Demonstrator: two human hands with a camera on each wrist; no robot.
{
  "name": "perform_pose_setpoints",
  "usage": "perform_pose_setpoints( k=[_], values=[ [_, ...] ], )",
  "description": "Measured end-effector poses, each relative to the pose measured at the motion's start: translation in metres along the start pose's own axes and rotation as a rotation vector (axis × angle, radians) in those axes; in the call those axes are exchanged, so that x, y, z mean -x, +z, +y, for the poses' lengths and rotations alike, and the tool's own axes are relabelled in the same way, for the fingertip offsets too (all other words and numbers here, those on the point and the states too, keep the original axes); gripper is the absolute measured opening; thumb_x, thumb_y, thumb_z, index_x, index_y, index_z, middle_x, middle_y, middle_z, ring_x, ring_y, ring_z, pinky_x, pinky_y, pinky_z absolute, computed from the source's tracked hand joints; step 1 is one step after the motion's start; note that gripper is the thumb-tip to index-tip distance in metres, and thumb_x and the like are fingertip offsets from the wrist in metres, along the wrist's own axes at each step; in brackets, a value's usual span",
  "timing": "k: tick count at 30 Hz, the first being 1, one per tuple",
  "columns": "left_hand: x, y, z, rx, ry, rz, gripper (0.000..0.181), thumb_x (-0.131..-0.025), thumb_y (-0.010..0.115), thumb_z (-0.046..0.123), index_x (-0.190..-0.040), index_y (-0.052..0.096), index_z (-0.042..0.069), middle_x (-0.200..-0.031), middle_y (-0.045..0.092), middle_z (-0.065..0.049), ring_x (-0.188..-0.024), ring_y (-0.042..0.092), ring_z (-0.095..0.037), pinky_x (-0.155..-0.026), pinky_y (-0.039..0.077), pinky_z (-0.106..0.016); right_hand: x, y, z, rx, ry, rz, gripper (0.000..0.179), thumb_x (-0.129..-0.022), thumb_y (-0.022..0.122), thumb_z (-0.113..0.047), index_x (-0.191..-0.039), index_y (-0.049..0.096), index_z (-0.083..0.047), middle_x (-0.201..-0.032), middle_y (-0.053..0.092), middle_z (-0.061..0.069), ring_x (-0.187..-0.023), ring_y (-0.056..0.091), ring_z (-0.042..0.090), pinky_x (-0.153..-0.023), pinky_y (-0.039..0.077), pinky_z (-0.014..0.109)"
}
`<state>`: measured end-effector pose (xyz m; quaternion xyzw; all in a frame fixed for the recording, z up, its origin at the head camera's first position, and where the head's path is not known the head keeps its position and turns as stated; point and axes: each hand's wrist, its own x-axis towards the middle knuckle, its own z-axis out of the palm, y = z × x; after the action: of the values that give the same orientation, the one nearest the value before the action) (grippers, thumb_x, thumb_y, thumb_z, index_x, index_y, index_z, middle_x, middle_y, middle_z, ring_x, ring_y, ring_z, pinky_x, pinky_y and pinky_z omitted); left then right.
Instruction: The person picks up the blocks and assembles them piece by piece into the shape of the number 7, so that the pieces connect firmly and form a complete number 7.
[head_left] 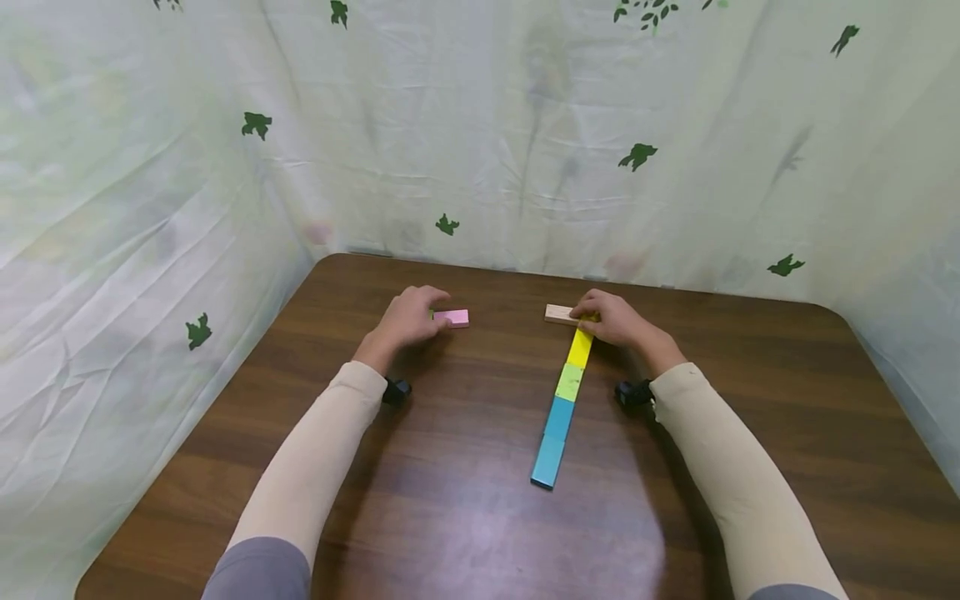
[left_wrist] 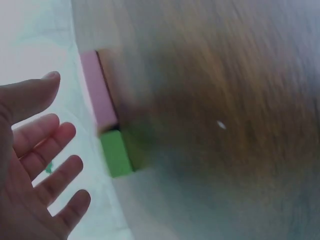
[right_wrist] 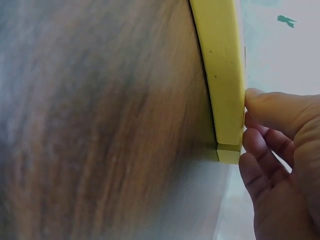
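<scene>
My left hand (head_left: 410, 317) is at the far left of the table, beside a pink block (head_left: 453, 318). In the left wrist view, its thumb and fingers are spread and hold nothing. A green block (left_wrist: 116, 153) stands end to end with the pink one. My right hand (head_left: 611, 318) pinches a yellow block (right_wrist: 229, 154) at the far end of a row, partly hiding it. A plain wooden block (head_left: 560, 314) lies just left of those fingers. Towards me the row continues with another yellow block (head_left: 580, 348), a light green block (head_left: 569, 382) and two blue blocks (head_left: 558, 419).
The brown wooden table (head_left: 450, 433) has a rounded back edge. A pale curtain (head_left: 480, 133) printed with dark green birds hangs behind it and along both sides. Dark wrist devices (head_left: 633, 393) are worn under both wrists.
</scene>
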<state>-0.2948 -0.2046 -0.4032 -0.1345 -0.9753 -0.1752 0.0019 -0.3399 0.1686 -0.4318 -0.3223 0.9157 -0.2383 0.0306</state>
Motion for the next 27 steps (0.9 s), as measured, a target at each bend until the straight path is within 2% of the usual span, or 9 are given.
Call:
perform_pose_setpoints(
  k=[7,15,22,27],
  values=[
    [-0.005,0.003,-0.010,0.017,-0.013,-0.032,0.051,-0.087,0.069,0.025,-0.134,0.061,0.007,-0.136,0.063,-0.013,-0.127,0.054,-0.036,-0.108,0.040,-0.054,0.001,0.000,0.000,0.000,-0.008,0.013,0.025,-0.093,0.062,-0.004,-0.117,0.071,0.000,-0.117,0.061,0.018,-0.108,0.059,0.035,-0.096,0.049,0.051],
    [-0.013,0.012,-0.007,0.008,0.002,-0.062,0.046,-0.090,0.066,0.027,-0.133,0.063,0.012,-0.134,0.064,-0.010,-0.125,0.054,-0.033,-0.108,0.041,-0.052,0.003,-0.002,-0.003,-0.009,0.012,0.010,0.025,-0.094,0.061,-0.004,-0.118,0.070,-0.001,-0.119,0.060,0.018,-0.109,0.058,0.036,-0.095,0.048,0.051],
    [-0.019,0.016,-0.005,-0.034,-0.008,-0.087,0.035,-0.093,0.063,0.024,-0.124,0.068,0.008,-0.126,0.068,-0.011,-0.118,0.058,-0.031,-0.104,0.045,-0.048,0.003,0.000,-0.002,-0.010,0.005,0.004,0.025,-0.094,0.061,-0.004,-0.118,0.070,-0.001,-0.119,0.060,0.018,-0.108,0.058,0.035,-0.095,0.048,0.051],
    [-0.019,0.016,-0.004,-0.039,-0.021,-0.092,0.034,-0.094,0.062,0.022,-0.124,0.068,0.008,-0.125,0.068,-0.012,-0.116,0.060,-0.031,-0.103,0.046,-0.047,0.002,0.001,-0.002,-0.012,-0.003,0.006,0.025,-0.094,0.061,-0.004,-0.117,0.070,0.000,-0.118,0.060,0.018,-0.108,0.058,0.035,-0.095,0.048,0.051]
  ],
)
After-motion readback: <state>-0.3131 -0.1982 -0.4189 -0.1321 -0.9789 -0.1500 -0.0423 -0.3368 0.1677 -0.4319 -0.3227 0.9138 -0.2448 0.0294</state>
